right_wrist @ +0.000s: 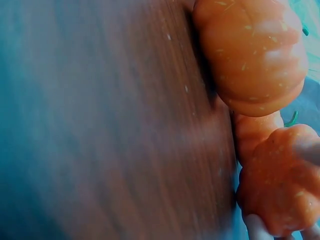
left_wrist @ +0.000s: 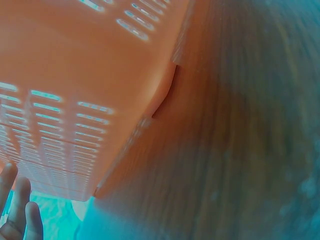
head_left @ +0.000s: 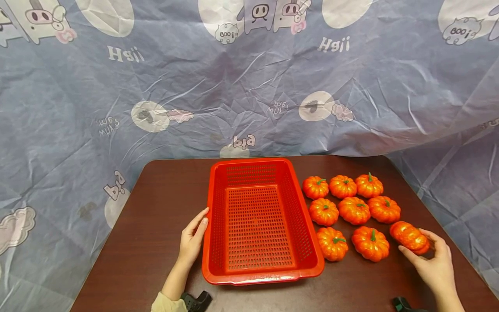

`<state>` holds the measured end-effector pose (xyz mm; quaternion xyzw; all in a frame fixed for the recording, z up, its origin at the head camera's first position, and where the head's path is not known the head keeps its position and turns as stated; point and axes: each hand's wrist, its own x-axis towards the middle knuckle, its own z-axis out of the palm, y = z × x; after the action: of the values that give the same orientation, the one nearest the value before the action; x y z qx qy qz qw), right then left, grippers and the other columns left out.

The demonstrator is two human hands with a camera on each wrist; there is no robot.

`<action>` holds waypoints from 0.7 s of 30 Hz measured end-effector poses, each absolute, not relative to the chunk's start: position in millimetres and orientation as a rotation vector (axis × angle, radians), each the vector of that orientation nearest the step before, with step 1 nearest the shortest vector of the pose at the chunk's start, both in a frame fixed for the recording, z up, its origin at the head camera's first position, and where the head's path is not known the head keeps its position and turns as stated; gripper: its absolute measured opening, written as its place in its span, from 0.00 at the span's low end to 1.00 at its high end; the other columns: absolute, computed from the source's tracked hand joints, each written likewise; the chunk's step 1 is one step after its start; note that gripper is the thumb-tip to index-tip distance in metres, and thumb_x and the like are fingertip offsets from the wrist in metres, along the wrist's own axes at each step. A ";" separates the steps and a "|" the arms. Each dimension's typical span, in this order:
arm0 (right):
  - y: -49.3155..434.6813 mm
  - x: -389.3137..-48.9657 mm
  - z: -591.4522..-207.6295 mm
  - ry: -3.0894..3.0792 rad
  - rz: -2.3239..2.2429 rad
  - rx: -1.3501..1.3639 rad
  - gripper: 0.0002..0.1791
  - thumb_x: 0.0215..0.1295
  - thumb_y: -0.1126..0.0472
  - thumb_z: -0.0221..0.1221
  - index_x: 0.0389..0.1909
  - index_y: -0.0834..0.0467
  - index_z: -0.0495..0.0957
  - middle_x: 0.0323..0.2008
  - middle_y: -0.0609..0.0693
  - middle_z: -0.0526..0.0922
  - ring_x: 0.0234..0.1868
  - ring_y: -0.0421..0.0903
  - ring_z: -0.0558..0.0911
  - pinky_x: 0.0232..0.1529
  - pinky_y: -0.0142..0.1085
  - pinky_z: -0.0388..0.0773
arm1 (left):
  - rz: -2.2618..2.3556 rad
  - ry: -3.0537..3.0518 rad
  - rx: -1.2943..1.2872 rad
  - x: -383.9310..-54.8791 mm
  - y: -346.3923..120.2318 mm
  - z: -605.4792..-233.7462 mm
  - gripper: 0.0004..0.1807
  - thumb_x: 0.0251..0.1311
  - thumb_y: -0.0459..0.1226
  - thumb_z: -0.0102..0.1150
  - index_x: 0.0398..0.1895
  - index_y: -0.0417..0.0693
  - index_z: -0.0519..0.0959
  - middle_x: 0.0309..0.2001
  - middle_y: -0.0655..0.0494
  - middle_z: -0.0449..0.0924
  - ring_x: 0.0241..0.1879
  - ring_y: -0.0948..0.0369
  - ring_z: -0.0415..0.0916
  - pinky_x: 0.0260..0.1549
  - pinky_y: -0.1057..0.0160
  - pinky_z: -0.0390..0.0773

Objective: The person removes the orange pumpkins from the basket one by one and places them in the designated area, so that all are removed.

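Note:
A red plastic basket (head_left: 255,277) with slotted walls stands upright on the table, nothing inside it. At its left side is my left hand (head_left: 192,242), fingers fairly straight and fingertips right at the rim. In the left wrist view those fingers (left_wrist: 21,205) lie along the basket's slotted outer wall (left_wrist: 90,65). On the right, my right hand (head_left: 434,264) grips a small orange pumpkin (head_left: 409,237) between thumb and fingers. This pumpkin is tipped on its side, its stem hidden in the head view. In the right wrist view, the gripped pumpkin (right_wrist: 282,180) shows at lower right.
Several more orange pumpkins with green stems, such as the front one (head_left: 370,244), sit in rows between basket and right hand. The dark brown table (head_left: 167,195) ends at a printed grey-blue cloth (head_left: 249,86) hung behind it.

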<state>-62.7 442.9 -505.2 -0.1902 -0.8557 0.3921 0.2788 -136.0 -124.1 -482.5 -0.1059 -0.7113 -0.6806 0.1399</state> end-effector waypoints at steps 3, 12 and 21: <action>442.8 -62.8 -503.4 -2.289 1.064 -0.541 0.30 0.49 0.66 0.69 0.55 0.63 0.72 0.36 0.26 0.66 0.40 0.24 0.62 0.37 0.19 0.57 | -1.961 -2.059 -0.306 -135.9 -123.9 -482.1 0.18 0.66 0.28 0.48 0.58 0.32 0.72 0.58 0.37 0.71 0.50 0.70 0.71 0.47 0.73 0.72; 440.4 -61.9 -501.9 -2.273 1.156 -0.526 0.23 0.56 0.65 0.65 0.54 0.53 0.72 0.40 0.28 0.67 0.39 0.24 0.66 0.36 0.15 0.60 | -1.945 -2.069 -0.326 -136.2 -124.7 -481.9 0.18 0.66 0.28 0.48 0.59 0.32 0.72 0.58 0.38 0.71 0.52 0.69 0.71 0.48 0.73 0.71; 440.8 -59.1 -506.3 -2.296 1.262 -0.557 0.32 0.55 0.65 0.66 0.60 0.45 0.66 0.44 0.29 0.64 0.38 0.24 0.67 0.35 0.14 0.64 | -1.931 -2.071 -0.332 -136.4 -124.6 -482.4 0.18 0.66 0.28 0.48 0.58 0.32 0.72 0.58 0.38 0.71 0.53 0.69 0.70 0.50 0.74 0.70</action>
<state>-59.1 440.8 -506.3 -0.2025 -0.8343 0.4587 0.2293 -136.4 -124.6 -482.4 -0.1153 -0.7189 -0.6700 0.1448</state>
